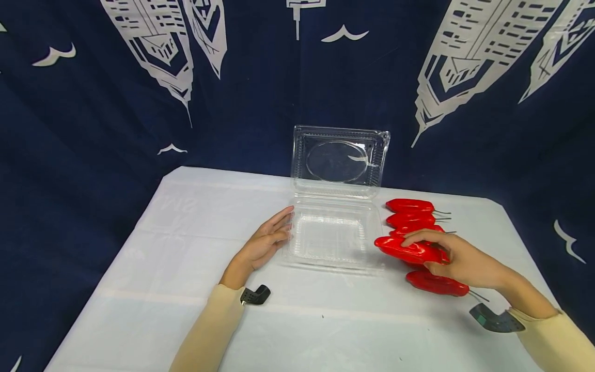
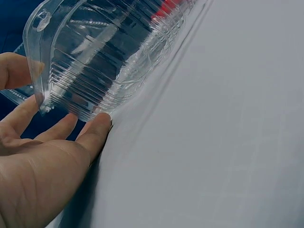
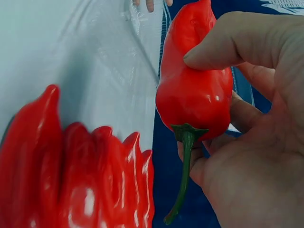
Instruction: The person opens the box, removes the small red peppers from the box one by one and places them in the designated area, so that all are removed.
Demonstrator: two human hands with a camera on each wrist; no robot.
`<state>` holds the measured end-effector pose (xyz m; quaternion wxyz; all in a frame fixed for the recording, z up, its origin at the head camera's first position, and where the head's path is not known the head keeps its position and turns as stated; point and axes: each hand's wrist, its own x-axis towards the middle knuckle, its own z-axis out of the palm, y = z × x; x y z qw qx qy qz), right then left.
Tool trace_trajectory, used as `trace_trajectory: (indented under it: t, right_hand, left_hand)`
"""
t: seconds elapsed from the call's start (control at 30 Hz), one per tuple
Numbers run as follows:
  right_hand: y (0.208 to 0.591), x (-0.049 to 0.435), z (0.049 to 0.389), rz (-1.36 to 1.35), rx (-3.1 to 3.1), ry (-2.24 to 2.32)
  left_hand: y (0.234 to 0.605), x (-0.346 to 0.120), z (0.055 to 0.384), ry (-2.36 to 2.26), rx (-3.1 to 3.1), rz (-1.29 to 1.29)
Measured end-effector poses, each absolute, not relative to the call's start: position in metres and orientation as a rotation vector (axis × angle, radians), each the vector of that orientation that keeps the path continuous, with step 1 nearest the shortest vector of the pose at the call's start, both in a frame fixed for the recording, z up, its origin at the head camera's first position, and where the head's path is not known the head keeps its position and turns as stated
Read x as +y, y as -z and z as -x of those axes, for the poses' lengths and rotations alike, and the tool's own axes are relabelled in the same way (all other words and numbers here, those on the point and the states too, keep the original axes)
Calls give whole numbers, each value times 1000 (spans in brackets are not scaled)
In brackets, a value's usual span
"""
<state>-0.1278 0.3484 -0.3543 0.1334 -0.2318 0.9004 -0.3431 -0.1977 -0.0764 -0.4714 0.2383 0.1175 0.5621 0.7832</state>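
Note:
My right hand grips a glossy red pepper between thumb and fingers. In the right wrist view this pepper is raised, its green stem hanging toward the camera. Its tip reaches the right edge of a clear plastic clamshell container in the head view. The container's base lies flat with its lid standing up behind. Along the container's left side rests my left hand, fingers extended; its fingertips are at the ribbed wall in the left wrist view.
Several more red peppers lie in a row right of the container, stems pointing right; the nearest pepper is below my right hand. All stand on a white-covered table. A dark blue patterned cloth hangs behind it.

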Motion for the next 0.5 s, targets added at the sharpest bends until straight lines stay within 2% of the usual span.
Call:
trace_trajectory:
  t: [0.5]
  right_hand:
    - [384,386,93,602,2718,903]
  left_hand:
    - [475,-76,200,-2148,1535,-310]
